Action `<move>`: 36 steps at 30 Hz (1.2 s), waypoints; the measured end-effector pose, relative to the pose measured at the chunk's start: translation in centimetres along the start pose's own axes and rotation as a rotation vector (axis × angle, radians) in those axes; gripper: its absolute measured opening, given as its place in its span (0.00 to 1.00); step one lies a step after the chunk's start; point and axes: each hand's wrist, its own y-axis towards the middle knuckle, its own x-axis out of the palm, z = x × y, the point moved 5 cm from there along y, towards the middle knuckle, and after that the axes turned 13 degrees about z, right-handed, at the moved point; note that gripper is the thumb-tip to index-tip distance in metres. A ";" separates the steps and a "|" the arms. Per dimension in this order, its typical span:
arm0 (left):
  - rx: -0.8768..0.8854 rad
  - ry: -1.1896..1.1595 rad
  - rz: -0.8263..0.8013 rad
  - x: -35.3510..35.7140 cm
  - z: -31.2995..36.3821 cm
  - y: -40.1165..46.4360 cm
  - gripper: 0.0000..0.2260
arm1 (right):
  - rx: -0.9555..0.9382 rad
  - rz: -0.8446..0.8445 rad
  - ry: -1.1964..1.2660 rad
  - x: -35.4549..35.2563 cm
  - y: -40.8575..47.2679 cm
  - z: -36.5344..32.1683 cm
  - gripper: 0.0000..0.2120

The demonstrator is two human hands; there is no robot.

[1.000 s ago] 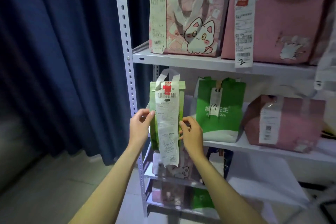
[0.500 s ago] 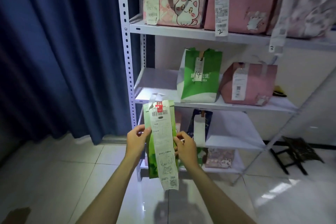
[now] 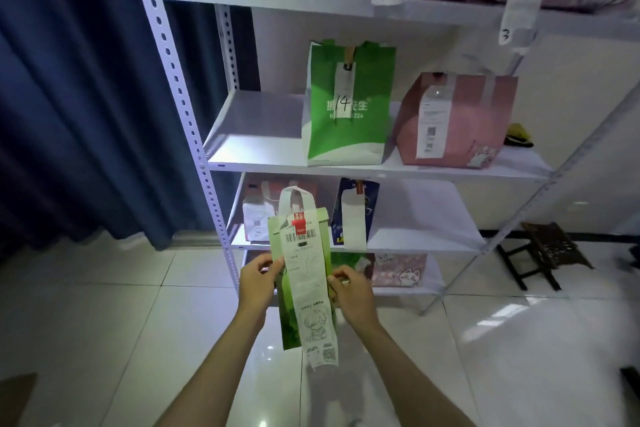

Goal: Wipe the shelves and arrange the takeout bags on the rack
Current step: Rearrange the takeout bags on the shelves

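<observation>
left hand (image 3: 258, 282) and right hand (image 3: 353, 289) pinch the narrow green bag (image 3: 294, 308); its receipt (image 3: 310, 284) hides the front.

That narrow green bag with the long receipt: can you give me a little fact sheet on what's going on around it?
held item: narrow green bag, upright, clear of the shelves, in front of the rack
receipt: long white receipt hangs down its front, past the bottom edge
left hand: grip on the bag's left edge
right hand: grip on the bag's right edge
middle shelf: green bag marked 14 and pink bag, bare space to their left
shelf below: dark blue bag with a blank tag
</observation>
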 end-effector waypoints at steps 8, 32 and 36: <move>-0.076 0.050 0.045 7.9 -3.4 0.7 0.06 | 0.063 -0.137 -0.045 -2.1 8.4 7.2 0.03; -0.192 0.034 0.253 14.1 -6.6 4.2 0.07 | 0.228 0.009 0.021 -1.4 29.9 12.4 0.19; -0.191 0.023 0.271 13.3 -6.8 4.5 0.07 | 0.191 0.035 -0.075 -0.8 30.7 12.7 0.11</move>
